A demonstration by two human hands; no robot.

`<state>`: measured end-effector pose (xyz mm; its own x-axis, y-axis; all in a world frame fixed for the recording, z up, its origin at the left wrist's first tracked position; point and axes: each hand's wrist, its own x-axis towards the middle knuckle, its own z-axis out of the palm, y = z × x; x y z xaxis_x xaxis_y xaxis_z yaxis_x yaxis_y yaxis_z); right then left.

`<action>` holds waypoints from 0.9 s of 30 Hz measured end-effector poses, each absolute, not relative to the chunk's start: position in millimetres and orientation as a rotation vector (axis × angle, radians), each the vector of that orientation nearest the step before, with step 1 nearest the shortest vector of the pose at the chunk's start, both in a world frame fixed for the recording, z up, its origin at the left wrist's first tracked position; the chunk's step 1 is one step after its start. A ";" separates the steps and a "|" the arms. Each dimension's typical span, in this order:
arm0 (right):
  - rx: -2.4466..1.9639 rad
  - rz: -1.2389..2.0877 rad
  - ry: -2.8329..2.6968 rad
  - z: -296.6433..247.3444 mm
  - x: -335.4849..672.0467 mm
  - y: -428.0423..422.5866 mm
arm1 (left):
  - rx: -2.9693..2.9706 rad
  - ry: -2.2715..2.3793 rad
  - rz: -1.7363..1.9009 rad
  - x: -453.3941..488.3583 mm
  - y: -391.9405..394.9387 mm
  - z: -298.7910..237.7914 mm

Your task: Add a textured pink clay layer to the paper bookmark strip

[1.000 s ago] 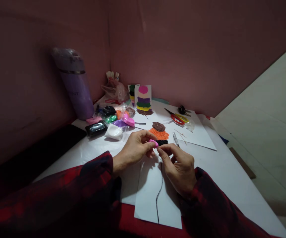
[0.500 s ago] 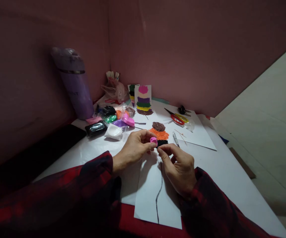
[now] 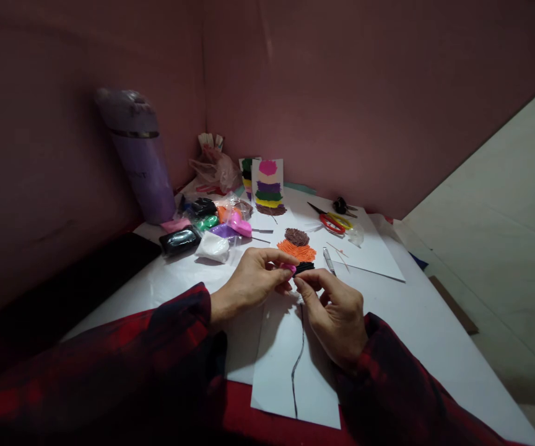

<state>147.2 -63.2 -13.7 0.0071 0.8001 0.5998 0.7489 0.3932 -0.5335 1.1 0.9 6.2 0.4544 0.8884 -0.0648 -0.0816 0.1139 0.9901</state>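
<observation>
My left hand (image 3: 252,277) pinches a small lump of pink modelling clay (image 3: 288,269) between thumb and fingers, largely covered by them. Just to its right, the thumb and forefinger of my right hand (image 3: 335,310) are pressed together; whatever they hold is too small to make out. Both hands hover over a long white paper sheet (image 3: 272,378) with a wavy dark line drawn down it. At the sheet's far end sit textured bands of clay: a brown oval (image 3: 297,236), an orange band (image 3: 296,251) and a black band (image 3: 303,267), partly behind my fingers.
Bagged clay packs, among them a white pack (image 3: 213,247) and a black pack (image 3: 180,241), lie left. A purple bottle (image 3: 142,167) stands behind them. Red-handled scissors (image 3: 332,224) and a silver cutter (image 3: 329,261) lie right. A striped card (image 3: 269,186) leans at the back.
My left fingers have closed further over the pink clay and turned it, so less of it shows. My right hand stays almost where it was.
</observation>
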 end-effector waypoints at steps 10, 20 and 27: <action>-1.374 0.079 -1.740 -13.2 147.1 -63.7 | 1.298 0.768 0.873 -0.4 1.4 0.8; -1.368 0.081 -1.748 -13.5 147.6 -63.2 | 1.278 0.767 0.887 1.1 2.2 4.5; -1.371 0.083 -1.749 -14.1 147.6 -63.4 | 1.289 0.791 0.890 1.2 1.7 7.0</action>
<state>147.6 -63.4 -14.1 0.0031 0.8089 0.5879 0.7498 0.3871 -0.5366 1.2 1.7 7.0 0.4556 0.8902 -0.0025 -0.1067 0.0574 0.9926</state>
